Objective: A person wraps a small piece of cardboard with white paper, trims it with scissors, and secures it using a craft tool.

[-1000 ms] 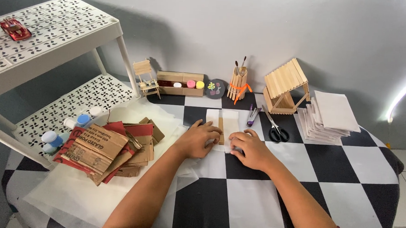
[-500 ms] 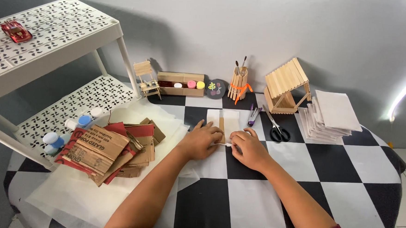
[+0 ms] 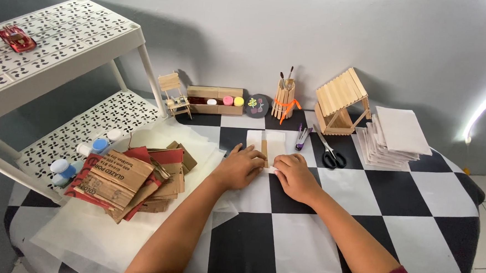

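Observation:
A white sheet of paper (image 3: 275, 141) lies flat on the black-and-white chequered table (image 3: 410, 217), with a brown cardboard strip (image 3: 264, 148) along its middle. My left hand (image 3: 243, 166) presses on the paper's near left edge, fingers spread flat. My right hand (image 3: 294, 175) rests on the near right corner, fingers bent down onto the sheet. Both hands touch each other's side at the strip. Neither hand lifts anything.
Black scissors (image 3: 331, 154) and pens (image 3: 301, 137) lie right of the paper. A stick house (image 3: 340, 101), brush holder (image 3: 283, 100), paint box (image 3: 214, 100), tiny chair (image 3: 174, 93) line the back. Stacked white sheets (image 3: 393, 138) sit right, cardboard scraps (image 3: 130, 177) left, a white rack (image 3: 59, 49) far left.
Both hands have slid slightly toward me along the paper, and the cardboard strip and more of the sheet now show beyond the fingers.

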